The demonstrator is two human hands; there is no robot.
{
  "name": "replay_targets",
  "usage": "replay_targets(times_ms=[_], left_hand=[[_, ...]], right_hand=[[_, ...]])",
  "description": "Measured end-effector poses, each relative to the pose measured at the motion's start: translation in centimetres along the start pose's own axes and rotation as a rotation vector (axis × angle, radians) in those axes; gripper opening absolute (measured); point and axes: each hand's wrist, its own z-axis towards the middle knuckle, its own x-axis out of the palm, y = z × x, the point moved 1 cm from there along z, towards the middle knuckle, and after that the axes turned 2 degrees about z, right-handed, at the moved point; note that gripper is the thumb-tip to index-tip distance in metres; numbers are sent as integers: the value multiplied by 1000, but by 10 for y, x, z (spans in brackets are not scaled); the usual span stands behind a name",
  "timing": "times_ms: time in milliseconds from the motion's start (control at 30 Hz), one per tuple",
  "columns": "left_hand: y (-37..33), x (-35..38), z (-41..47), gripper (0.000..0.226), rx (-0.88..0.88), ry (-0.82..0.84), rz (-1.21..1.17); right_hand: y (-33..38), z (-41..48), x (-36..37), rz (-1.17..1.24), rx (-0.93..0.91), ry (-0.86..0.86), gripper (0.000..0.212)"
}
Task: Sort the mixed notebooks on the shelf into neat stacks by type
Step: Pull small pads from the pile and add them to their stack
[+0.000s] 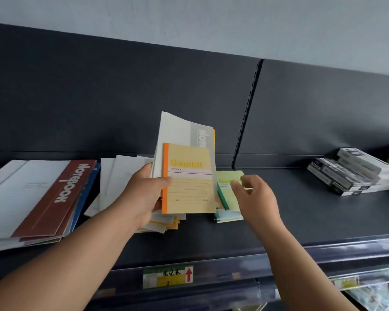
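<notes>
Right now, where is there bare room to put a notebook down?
The widest bare patch of dark shelf lies between the green paper notebooks and the stacked black-and-white boxes. A narrow strip runs along the front edge. Left is crowded: large maroon-spined notebook, white ones, and the pile under the left hand's yellow-and-orange notebook.

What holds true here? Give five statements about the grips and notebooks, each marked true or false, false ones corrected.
1. The left grip holds several notebooks, the orange-spined Gambit notebook in front. True.
2. The right grip holds the grey notebook. False: the left grip holds that one; the right grip is at the green Gambit notebook.
3. The red-brown notebook lies left of both grips. True.
4. The black-and-white boxes sit left of the grips. False: they are stacked at the right.
5. The shelf label shows a downward arrow. False: it points up.
</notes>
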Motion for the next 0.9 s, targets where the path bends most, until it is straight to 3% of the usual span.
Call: replay_targets(times_ms=[100,200,700,900], left_hand=[[-1,8,-1,25,-10,-6,-18],[-1,13,-3,23,-7,1,-40],[4,32,-2,23,-19,3,-155],[3,25,2,30,-16,-62,-202]], right_hand=[[17,-9,10,393,137,294,34],[19,-15,17,474,161,429,28],[-3,-8,4,553,160,368,18],[-19,8,-12,566,179,182,16]])
